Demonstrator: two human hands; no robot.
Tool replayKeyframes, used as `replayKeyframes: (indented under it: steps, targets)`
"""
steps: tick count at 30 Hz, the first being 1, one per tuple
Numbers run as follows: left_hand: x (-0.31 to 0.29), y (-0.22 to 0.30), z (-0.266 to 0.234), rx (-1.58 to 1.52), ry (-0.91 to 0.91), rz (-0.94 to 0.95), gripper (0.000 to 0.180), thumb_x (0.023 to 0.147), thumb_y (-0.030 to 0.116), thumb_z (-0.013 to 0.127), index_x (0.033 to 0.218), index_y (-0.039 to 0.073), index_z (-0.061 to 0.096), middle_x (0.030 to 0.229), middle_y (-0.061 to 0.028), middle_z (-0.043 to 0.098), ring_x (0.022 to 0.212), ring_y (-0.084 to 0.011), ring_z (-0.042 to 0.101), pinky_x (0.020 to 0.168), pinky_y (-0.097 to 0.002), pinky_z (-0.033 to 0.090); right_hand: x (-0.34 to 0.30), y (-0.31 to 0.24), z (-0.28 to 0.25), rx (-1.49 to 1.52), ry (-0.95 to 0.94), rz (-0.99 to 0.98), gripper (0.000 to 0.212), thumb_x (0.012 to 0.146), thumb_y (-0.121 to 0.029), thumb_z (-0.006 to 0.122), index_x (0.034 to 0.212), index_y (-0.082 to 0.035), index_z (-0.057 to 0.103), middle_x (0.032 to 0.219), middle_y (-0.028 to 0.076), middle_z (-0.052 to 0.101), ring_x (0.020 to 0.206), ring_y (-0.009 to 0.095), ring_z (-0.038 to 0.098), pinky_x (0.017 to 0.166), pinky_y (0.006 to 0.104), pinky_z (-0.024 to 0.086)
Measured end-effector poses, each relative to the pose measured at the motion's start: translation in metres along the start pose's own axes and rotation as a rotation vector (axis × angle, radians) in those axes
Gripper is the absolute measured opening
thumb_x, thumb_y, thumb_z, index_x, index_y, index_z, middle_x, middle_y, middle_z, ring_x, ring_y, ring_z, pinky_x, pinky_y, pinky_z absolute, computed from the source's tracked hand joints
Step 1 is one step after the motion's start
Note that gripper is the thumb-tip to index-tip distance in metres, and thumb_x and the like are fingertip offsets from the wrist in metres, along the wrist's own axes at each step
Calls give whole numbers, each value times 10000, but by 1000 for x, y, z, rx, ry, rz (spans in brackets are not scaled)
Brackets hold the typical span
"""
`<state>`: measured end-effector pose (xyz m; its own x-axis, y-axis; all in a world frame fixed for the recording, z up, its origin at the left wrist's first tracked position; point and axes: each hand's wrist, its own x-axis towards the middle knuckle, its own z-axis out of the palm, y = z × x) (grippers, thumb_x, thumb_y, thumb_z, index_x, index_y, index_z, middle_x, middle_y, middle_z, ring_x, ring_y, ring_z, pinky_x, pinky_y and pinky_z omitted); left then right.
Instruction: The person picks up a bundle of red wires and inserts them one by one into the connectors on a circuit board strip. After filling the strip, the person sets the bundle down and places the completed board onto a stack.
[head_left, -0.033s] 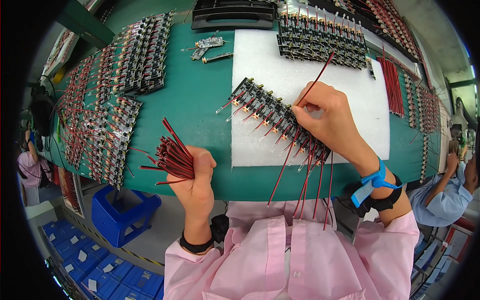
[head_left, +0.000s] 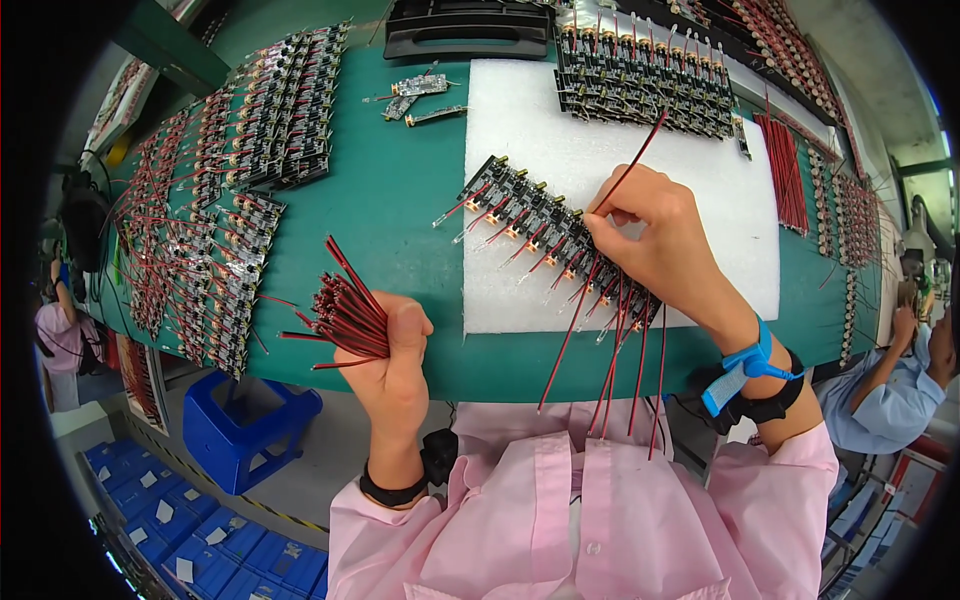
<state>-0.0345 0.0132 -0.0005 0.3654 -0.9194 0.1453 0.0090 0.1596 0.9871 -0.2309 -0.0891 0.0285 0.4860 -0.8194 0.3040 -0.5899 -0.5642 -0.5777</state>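
At eight o'clock, the left hand [head_left: 392, 350] is closed around a bundle of wires [head_left: 345, 312], hiding their lower ends. Toward two o'clock, the right hand [head_left: 655, 222] pinches one wire [head_left: 641, 152], its lower tip hidden. The row of circuit boards [head_left: 538, 218] slants from twelve toward three on white foam [head_left: 715, 275], partly covered by that hand.

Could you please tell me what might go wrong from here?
The loose wires trailing from the row of circuit boards seem to reach past the front edge of the green table toward the pink shirt, so they might snag. The wire bundle in the left hand fans out at its ends, so a strand could slip free.
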Motion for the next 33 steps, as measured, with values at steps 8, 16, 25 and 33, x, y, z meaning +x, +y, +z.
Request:
replayKeyframes:
  steps: [8, 16, 25, 33]
  targets:
    - [1, 2, 6, -4, 53, -13, 219, 824, 161, 458, 652, 45, 391, 518, 17, 337, 396, -30, 249, 352, -185, 199, -2, -7, -6, -147, -29, -175, 91, 599, 12, 581, 650, -26, 515, 610, 67, 471, 589, 216, 463, 586, 288, 367]
    - [11, 8, -12, -405, -34, -220, 199, 826, 189, 455, 703, 32, 446, 552, 6, 408, 440, -49, 343, 401, -179, 262, -2, -21, -13, -423, -161, -300, 79, 620, -8, 560, 681, -26, 514, 652, 84, 457, 648, 241, 449, 627, 327, 347]
    - [33, 33, 22, -887, 14, -437, 265, 858, 247, 374, 790, 18, 488, 689, -45, 490, 656, -152, 526, 609, -280, 455, 18, -48, -38, -178, -177, -177, 50, 655, -48, 545, 655, -2, 525, 597, 100, 512, 564, 261, 476, 554, 324, 372]
    - [37, 58, 64, -807, -72, -325, 263, 866, 248, 350, 813, 24, 477, 700, -53, 481, 689, -167, 519, 698, -340, 454, 30, -67, -19, 151, -77, -148, 127, 675, -104, 558, 678, 20, 533, 542, 109, 516, 456, 170, 476, 457, 264, 373]
